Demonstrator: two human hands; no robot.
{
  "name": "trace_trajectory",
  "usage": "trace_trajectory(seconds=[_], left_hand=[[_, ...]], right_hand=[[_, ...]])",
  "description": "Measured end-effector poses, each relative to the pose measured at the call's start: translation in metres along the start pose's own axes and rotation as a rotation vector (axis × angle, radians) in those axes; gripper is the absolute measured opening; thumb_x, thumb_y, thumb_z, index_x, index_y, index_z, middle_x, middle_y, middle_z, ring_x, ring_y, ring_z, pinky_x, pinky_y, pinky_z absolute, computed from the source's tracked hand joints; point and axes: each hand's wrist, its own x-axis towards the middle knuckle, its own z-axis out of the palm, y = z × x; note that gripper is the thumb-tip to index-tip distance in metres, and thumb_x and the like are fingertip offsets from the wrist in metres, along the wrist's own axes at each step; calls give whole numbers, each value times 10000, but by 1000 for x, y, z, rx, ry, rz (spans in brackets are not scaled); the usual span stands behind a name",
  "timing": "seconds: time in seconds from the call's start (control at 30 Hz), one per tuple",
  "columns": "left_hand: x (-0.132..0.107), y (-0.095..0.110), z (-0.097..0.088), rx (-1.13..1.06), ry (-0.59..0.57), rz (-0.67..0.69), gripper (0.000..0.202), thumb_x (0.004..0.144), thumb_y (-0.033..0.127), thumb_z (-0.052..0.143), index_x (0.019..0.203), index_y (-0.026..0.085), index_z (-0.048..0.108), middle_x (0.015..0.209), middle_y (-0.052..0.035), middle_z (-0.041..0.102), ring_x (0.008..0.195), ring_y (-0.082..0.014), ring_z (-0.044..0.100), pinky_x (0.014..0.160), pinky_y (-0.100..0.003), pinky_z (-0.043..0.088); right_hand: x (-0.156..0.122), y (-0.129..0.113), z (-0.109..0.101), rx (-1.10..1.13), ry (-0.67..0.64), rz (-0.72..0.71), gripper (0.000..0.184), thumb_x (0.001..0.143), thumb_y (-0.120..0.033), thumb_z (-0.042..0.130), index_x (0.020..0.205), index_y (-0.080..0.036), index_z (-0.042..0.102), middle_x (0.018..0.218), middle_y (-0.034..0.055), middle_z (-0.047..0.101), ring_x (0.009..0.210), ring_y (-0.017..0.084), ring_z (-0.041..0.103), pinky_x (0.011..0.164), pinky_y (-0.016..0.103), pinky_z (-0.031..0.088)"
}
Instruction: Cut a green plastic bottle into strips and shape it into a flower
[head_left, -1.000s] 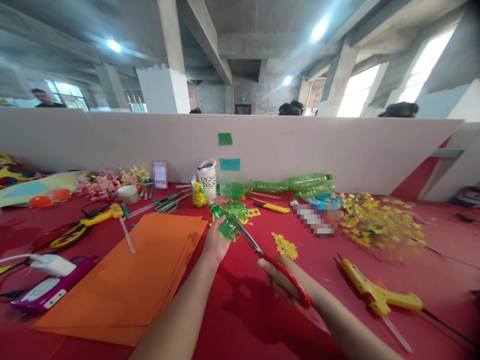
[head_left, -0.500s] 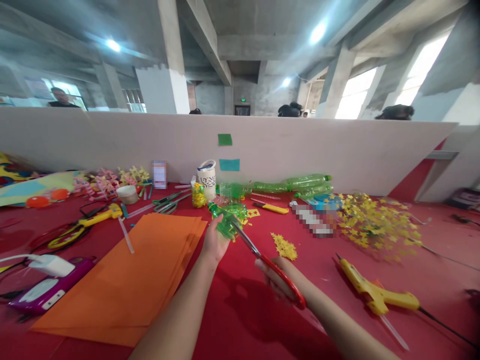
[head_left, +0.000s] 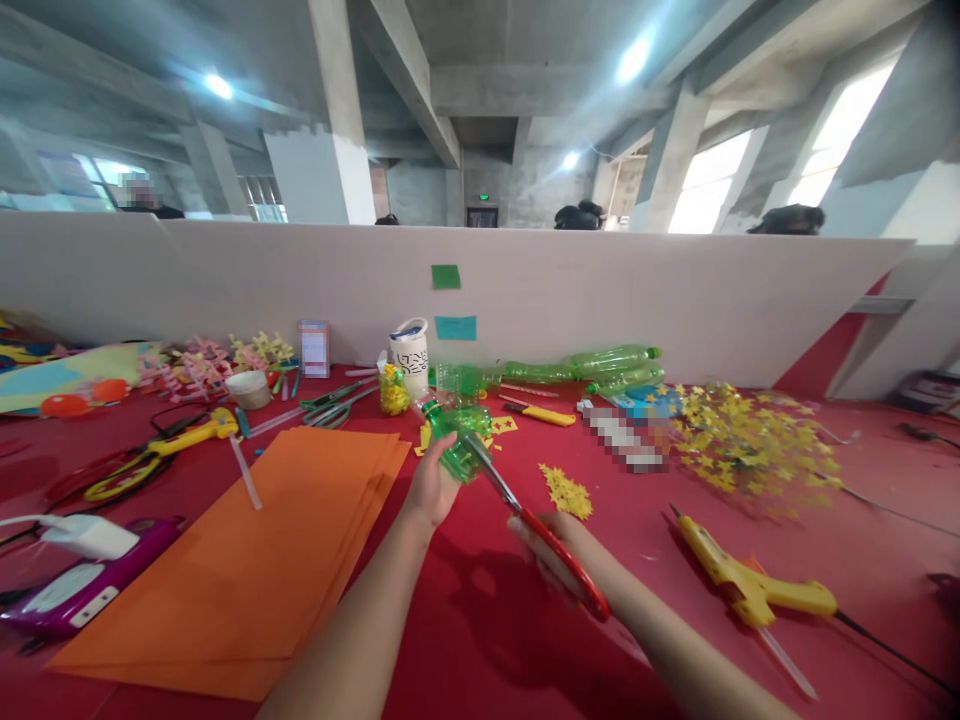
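My left hand (head_left: pixel 430 488) is closed around the cut-off top of a green plastic bottle (head_left: pixel 454 441), held above the red table (head_left: pixel 480 620). Red-handled scissors (head_left: pixel 541 543) are gripped in my right hand (head_left: pixel 556 556), fingers through the loops. Their metal blades reach up and left into the green plastic at the bottle piece. Both forearms come in from the bottom of the view.
A stack of orange paper sheets (head_left: pixel 247 560) lies left of my arms. A yellow glue gun (head_left: pixel 750 585) lies at the right, another (head_left: pixel 176 440) at the left. Yellow paper stars (head_left: pixel 750 440), whole green bottles (head_left: pixel 592 363), a white cup (head_left: pixel 412 352) and a white partition wall (head_left: pixel 525 300) are beyond.
The hands, bottle piece and scissors have stayed nearly in place; the scissors have crept slightly left. The view has shifted a little to the right.
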Motion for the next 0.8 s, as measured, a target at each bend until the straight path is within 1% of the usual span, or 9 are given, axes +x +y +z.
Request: trace_trajectory(seconds=[0.1, 0.23, 0.33, 0.4, 0.5, 0.63, 0.73, 0.8], left_hand=[[-1, 0, 0, -7, 10, 2, 200, 740, 264, 622, 905, 150, 631, 833, -58, 698, 791, -193, 655, 722, -316, 509], [-2, 3, 2, -19, 5, 15, 172, 759, 264, 600, 884, 152, 634, 824, -57, 701, 779, -189, 656, 695, -304, 510], [-3, 5, 2, -39, -41, 28, 220, 778, 325, 583, 916, 161, 631, 835, -59, 703, 788, -201, 656, 666, -307, 513], [-3, 6, 1, -36, -39, 26, 267, 784, 378, 576, 924, 158, 630, 832, -66, 703, 789, -209, 657, 660, -312, 515], [-2, 3, 2, 4, -4, 7, 289, 784, 410, 579, 900, 151, 632, 821, -70, 702, 780, -207, 659, 680, -316, 519], [-5, -4, 6, 42, -15, -28, 271, 780, 402, 592, 897, 161, 631, 824, -72, 701, 804, -224, 662, 702, -334, 522], [-6, -6, 9, 43, -5, -33, 276, 780, 400, 591, 903, 157, 632, 820, -80, 701, 802, -235, 664, 702, -346, 525], [-7, -6, 9, 38, 4, -35, 271, 781, 394, 590, 903, 156, 632, 822, -82, 702, 793, -236, 665, 703, -350, 526]], right_hand=[[0, 0, -1, -19, -6, 13, 546, 789, -682, 417, 579, -180, 467, 359, -47, 409, 262, 84, 409, 283, 183, 302], [0, -2, -1, -12, -3, 36, 498, 803, -628, 446, 570, -189, 457, 323, -52, 386, 260, 100, 420, 284, 189, 322], [-1, -4, 0, 10, -34, 18, 507, 814, -623, 429, 553, -189, 446, 304, -59, 357, 249, 94, 400, 279, 184, 315], [-2, -5, 0, 26, -57, -5, 531, 813, -648, 405, 558, -185, 454, 302, -62, 347, 252, 89, 388, 272, 178, 301], [-4, -6, -1, 52, -65, -22, 551, 791, -684, 403, 596, -175, 479, 342, -58, 387, 272, 76, 385, 276, 169, 287], [-7, -9, -3, 89, -72, 12, 547, 785, -688, 409, 640, -169, 508, 401, -48, 444, 292, 71, 397, 286, 171, 297], [-6, -9, -3, 71, -48, 58, 536, 791, -670, 416, 612, -172, 503, 398, -45, 444, 281, 78, 402, 268, 176, 293], [-4, -7, -3, 54, -40, 52, 533, 799, -662, 412, 593, -177, 490, 373, -48, 428, 268, 83, 399, 264, 179, 295]])
